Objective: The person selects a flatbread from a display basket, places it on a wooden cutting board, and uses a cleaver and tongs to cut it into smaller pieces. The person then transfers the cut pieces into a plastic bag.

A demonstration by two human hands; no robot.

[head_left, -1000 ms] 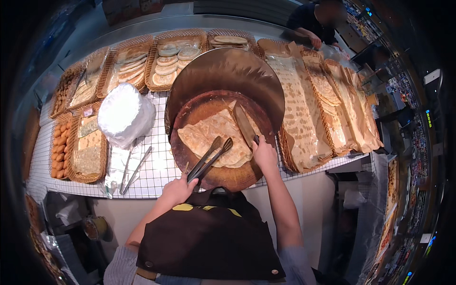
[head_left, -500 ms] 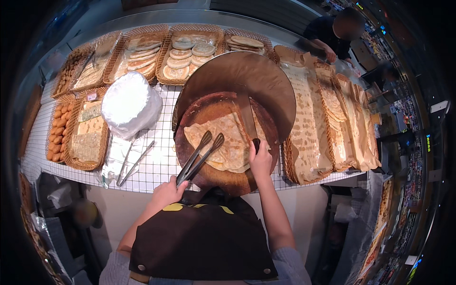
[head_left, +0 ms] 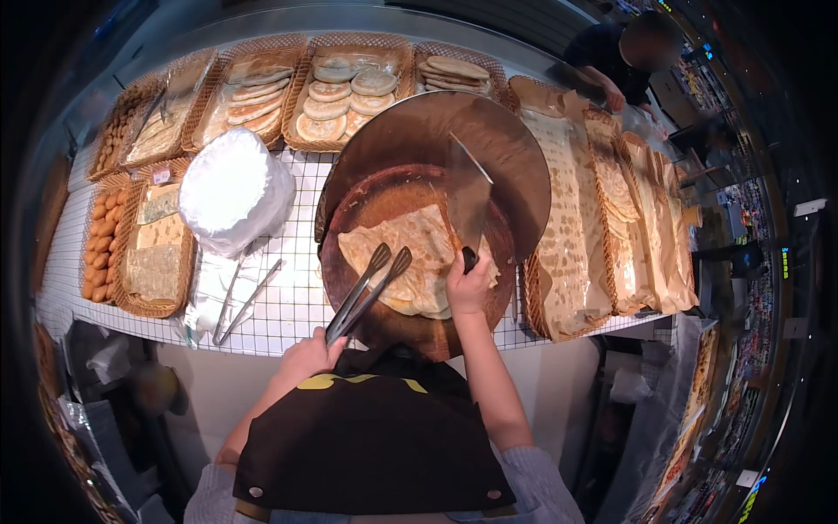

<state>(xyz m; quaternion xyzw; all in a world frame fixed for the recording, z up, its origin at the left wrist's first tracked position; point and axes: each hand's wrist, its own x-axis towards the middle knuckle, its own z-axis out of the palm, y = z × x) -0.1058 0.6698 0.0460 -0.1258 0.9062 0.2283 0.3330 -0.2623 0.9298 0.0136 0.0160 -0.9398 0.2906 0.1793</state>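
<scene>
A browned, layered flatbread (head_left: 401, 240) lies on a round wooden chopping board (head_left: 367, 196), with a smaller piece at its right side. My left hand (head_left: 314, 356) is closed round the handles of metal tongs (head_left: 356, 301); their two tips rest on or just over the flatbread, slightly apart. My right hand (head_left: 470, 286) grips the dark handle of a cleaver (head_left: 470, 196). Its broad blade points away from me, turned so that its flat side shows, over the right part of the flatbread. Whether the blade touches the bread I cannot tell.
A tall curved metal guard (head_left: 436, 118) rises behind the board. To the left stand a white plastic-wrapped round bundle (head_left: 234, 188) and a second pair of tongs (head_left: 249, 301). Baskets of round flatbreads (head_left: 340, 100) line the back; paper-lined baskets (head_left: 567, 218) stand right, with a person (head_left: 611, 65) beyond.
The cleaver blade has turned from nearly edge-on to showing its flat side, and my right hand has shifted slightly left and nearer. My left hand with the tongs is almost unmoved.
</scene>
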